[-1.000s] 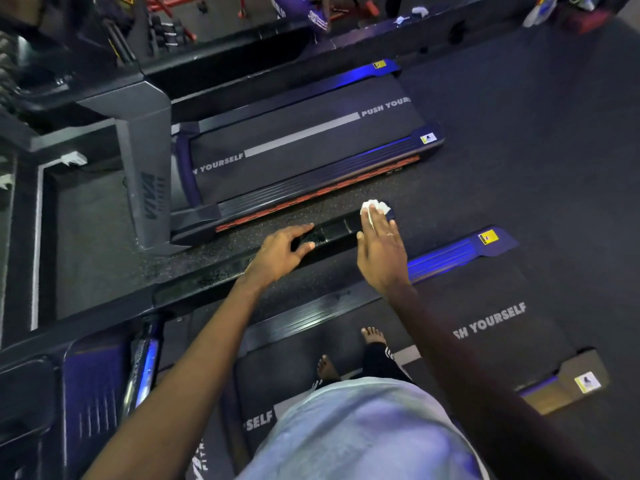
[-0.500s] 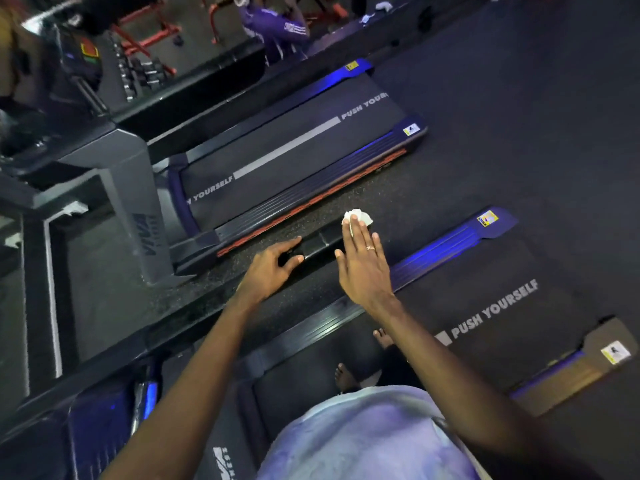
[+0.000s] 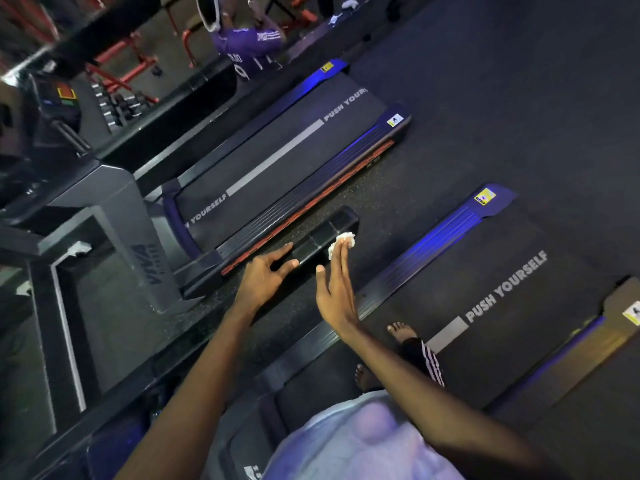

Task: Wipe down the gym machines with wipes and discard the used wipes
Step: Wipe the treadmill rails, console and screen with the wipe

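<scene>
Shirt: on my feed a pale, blurred shirt front (image 3: 363,445) fills the bottom edge.
Feet: two bare feet (image 3: 401,332) stand on the near treadmill's dark belt (image 3: 502,341), printed PUSH YOURSELF.
Right hand: the right hand (image 3: 334,292) is flat, its fingers (image 3: 341,261) straight and together and the thumb held apart. The fingertips press a small crumpled white wipe (image 3: 343,241).
Wipe: it sits at the far end of the glossy black handrail (image 3: 322,235), pinned under those fingertips on the rail's near side.
Left hand: the left hand (image 3: 263,278) holds the same handrail just short of the wipe. I see the thumb on the near side and the fingers laid over the far side, loosely spread.
Hands: close together on the rail, not touching.
Near treadmill: its blue-lit side rail (image 3: 450,230) runs beside the belt, with a yellow sticker at the tip.
Floor: dark speckled rubber flooring (image 3: 502,98) covers the room and shows in the strip between the machines.
Second treadmill: a matching black treadmill (image 3: 277,161) lies parallel beyond the handrail, with an orange strip along its near edge.
Upright: a grey angular column (image 3: 138,237) rises at its head, left of the hands.
Back of room: I make out red metal frames (image 3: 121,67), a row of dark dumbbells (image 3: 114,109) and a person in a purple jersey (image 3: 249,46), all blurred.
</scene>
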Tool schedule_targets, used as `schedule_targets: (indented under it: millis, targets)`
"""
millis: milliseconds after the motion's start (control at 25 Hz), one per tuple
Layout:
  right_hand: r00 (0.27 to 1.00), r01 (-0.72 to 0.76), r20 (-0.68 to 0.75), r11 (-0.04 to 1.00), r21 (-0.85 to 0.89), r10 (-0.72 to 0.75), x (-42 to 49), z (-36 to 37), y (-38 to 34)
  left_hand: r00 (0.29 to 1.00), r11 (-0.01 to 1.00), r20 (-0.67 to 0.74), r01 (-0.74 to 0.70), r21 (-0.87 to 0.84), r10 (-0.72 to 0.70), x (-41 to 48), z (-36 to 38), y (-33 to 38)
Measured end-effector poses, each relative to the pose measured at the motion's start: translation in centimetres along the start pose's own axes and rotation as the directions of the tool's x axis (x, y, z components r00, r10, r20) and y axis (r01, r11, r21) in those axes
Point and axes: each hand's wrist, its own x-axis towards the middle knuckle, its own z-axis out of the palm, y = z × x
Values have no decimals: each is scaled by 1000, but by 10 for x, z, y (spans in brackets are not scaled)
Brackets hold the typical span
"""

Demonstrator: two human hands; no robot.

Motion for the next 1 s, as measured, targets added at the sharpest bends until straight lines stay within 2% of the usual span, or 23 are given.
schedule_targets:
  millis: [80,200,360,520,640,800,960,1000]
  targets:
    - [999,8,-34,999,46,-7,6,3,5,1000,1000,-7,3,-12,-3,1,1,-3]
    - [989,-103,-90,985,138,116,19,5,15,1000,1000,-15,-6,-24,6,0,2,-3]
    - [992,-113,-36,975,189,122,9,10,22,1000,999,-26,-16,-41,15,-3,1,-4]
    - [964,-150,-174,949,276,203,31,1,13,1000,999,-3,-30,29,30,-4,-1,4]
    - [968,-23,-242,978,207,73,25,-7,19,1000,995,-8,-27,91,28,-2,-2,14]
    - [962,84,-263,995,45,-69,34,-26,22,990,985,21,-143,92,142,2,3,27]
    - [956,223,-143,952,-211,-256,57,-57,23,984,982,46,-175,77,172,13,9,39]
    - [954,252,-106,940,-230,-281,66,-65,20,984,982,45,-174,79,170,16,10,42]
